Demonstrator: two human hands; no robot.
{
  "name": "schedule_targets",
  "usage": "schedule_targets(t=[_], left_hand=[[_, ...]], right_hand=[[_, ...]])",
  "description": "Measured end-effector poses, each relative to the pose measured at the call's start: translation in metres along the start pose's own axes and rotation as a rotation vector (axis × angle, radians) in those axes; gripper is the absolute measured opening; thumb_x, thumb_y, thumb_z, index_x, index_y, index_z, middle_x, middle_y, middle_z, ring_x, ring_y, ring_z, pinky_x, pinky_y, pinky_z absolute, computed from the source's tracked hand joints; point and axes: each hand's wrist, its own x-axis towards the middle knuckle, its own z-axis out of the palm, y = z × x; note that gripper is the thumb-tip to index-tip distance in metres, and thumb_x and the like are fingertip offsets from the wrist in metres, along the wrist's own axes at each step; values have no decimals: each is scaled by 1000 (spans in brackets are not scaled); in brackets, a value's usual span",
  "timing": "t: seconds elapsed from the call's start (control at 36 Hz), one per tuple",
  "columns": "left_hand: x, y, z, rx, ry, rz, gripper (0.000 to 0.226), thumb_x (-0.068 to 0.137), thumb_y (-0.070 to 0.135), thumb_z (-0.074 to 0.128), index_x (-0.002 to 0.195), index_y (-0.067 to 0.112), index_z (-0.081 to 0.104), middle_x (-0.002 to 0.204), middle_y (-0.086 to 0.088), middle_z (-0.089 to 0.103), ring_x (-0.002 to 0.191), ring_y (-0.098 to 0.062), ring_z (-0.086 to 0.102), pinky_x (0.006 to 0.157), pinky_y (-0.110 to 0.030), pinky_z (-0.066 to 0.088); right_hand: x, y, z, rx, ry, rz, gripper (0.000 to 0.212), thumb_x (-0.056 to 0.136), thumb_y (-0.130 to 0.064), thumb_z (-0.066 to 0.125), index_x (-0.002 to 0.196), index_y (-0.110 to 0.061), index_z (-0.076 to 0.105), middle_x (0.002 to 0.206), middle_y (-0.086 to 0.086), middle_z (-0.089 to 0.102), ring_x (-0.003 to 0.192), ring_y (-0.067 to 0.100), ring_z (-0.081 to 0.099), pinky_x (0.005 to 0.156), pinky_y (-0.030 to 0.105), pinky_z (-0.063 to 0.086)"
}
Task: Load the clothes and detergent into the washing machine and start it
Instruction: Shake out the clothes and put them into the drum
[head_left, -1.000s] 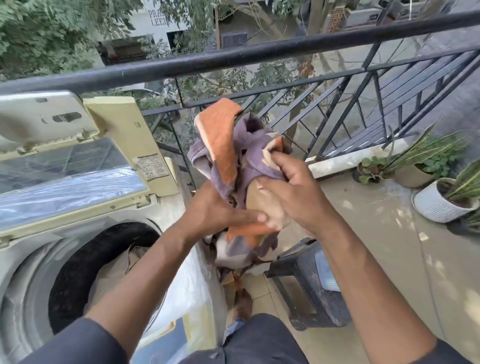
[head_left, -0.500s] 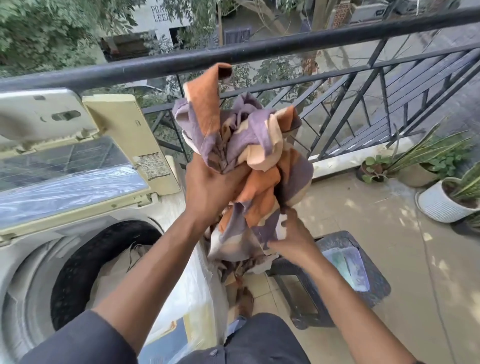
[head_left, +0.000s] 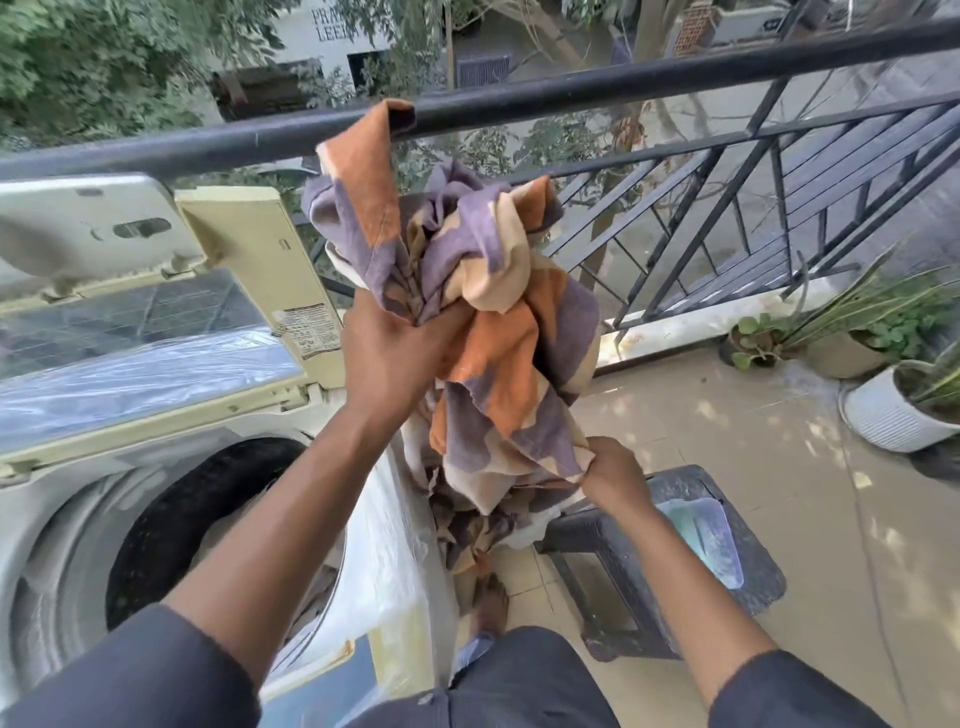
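Observation:
A bunched cloth (head_left: 483, 332) in orange, purple and cream hangs in the air to the right of the washing machine (head_left: 62, 499). My left hand (head_left: 387, 358) grips its upper middle, raised above the machine's right edge. My right hand (head_left: 615, 475) pinches the cloth's lower end, above a dark stool. The machine's lid (head_left: 156, 291) stands open. Its drum opening (head_left: 208, 519) shows a pale garment lying inside. More of the same patterned cloth trails down between the machine and the stool.
A dark plastic stool (head_left: 670, 566) with a clear packet (head_left: 706, 535) on it stands by my right leg. A black balcony railing (head_left: 571, 93) runs behind the cloth. Potted plants (head_left: 893, 410) stand on the floor at the right.
My left hand has lifted the cloth higher and taken its upper part. My right hand has dropped from the bundle's middle to its lower end.

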Motion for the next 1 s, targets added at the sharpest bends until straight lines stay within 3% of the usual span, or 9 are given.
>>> schedule_targets(t=[0.08,0.22,0.36,0.5,0.61,0.69,0.81,0.89,1.0], left_hand=[[1,-7,-2,101,17,0,37,74,54,87,105,45,69,93,24,76,90,2,72,78,-37,63],[2,-16,-1,274,4,18,41,74,61,78,95,27,68,77,10,71,81,-22,71,60,-32,47],[-3,-18,-6,352,-50,20,62,65,70,69,100,19,73,89,-7,77,86,-35,72,65,-39,52],[-8,-11,-9,240,-150,1,61,67,68,77,111,26,76,99,5,79,96,-18,75,78,-38,59],[-8,-10,-11,-66,-436,44,72,78,56,86,138,22,65,127,7,76,121,-9,71,104,-38,57],[-10,-4,-3,-94,-621,35,85,69,57,94,138,19,62,124,5,77,118,-13,73,100,-39,59],[-16,1,12,196,-476,72,73,60,76,88,109,25,70,93,14,78,92,-1,72,79,-33,59],[-14,-2,11,221,-344,42,68,67,72,82,115,25,70,101,4,77,97,-19,72,83,-48,59],[-3,-4,2,163,-284,33,58,76,54,77,125,24,70,113,5,78,110,-23,73,91,-50,59]], right_hand=[[-16,-20,-30,-132,59,-28,19,74,-36,38,77,-24,53,83,5,58,83,35,62,67,36,43],[-42,-62,-72,-243,230,-169,20,92,-30,46,93,-22,65,100,16,69,90,41,64,69,36,42],[-60,-90,-106,1,369,-404,7,87,-11,66,81,-10,62,75,12,64,76,33,62,61,47,48],[-71,-112,-121,367,372,-655,9,83,-15,67,78,-8,64,67,7,61,67,7,45,50,37,38],[-63,-130,-116,531,340,-649,19,79,-24,60,77,-5,55,68,19,51,66,13,43,50,50,42],[-55,-145,-109,512,371,-611,27,89,-38,60,85,-12,65,67,14,62,60,21,51,55,55,47],[-55,-157,-104,371,433,-746,15,86,-25,58,74,-18,64,60,-5,56,56,11,47,52,39,39],[-55,-155,-105,267,472,-784,10,82,-15,59,80,-13,68,68,0,64,64,22,58,58,46,47],[-47,-142,-113,148,587,-819,8,85,-9,63,79,-13,67,60,-12,47,59,15,42,54,39,34]])
